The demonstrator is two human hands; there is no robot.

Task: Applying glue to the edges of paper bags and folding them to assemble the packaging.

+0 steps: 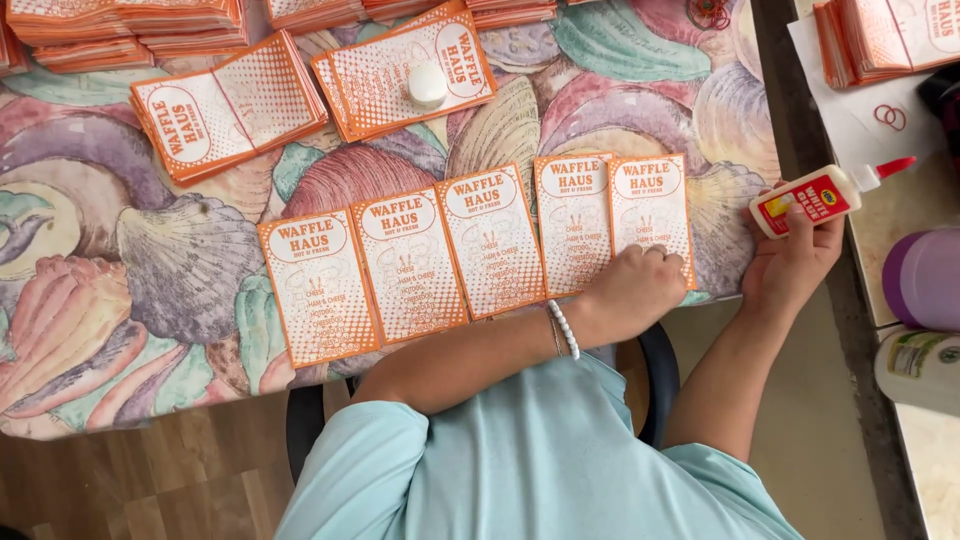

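Note:
Several orange-and-white printed cards lie overlapping in a row along the near edge of the table, from the leftmost card [318,290] to the rightmost card [650,205]. My left hand [635,290], with a white bead bracelet at the wrist, presses fingers-down on the lower part of the rightmost card. Just past the table's right edge, my right hand [795,260] grips a white glue bottle [810,197]. The bottle has a red label and a red tip, and lies sideways with the tip pointing right.
A shell-patterned tablecloth [120,270] covers the table. Two fanned card stacks [225,115] lie behind the row, one [380,50] with a white cap [427,85] on it. More stacks [130,30] line the back. A side surface holds cards [880,35], rubber bands [890,117], a purple container [925,280] and a white bottle [920,365].

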